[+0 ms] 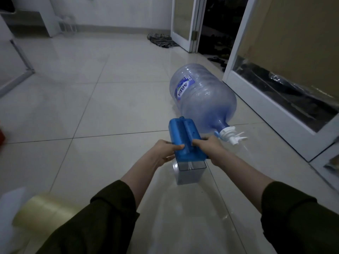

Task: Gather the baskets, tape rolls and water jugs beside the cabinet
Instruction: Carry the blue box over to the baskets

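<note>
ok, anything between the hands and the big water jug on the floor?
Yes: the blue-topped container. The left hand and right hand both grip it, and it sits by the neck of the water jug. Nothing else shows between them.

The water jug point(203, 99) is clear bluish glossy plastic, the box lid point(185, 140) opaque blue plastic, the tape roll point(45, 211) shiny translucent film, the floor point(91, 107) glossy smooth tile.

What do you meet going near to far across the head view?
tape roll at the lower left → blue-topped container → water jug lying on its side → striped cloth by the doorway
</note>
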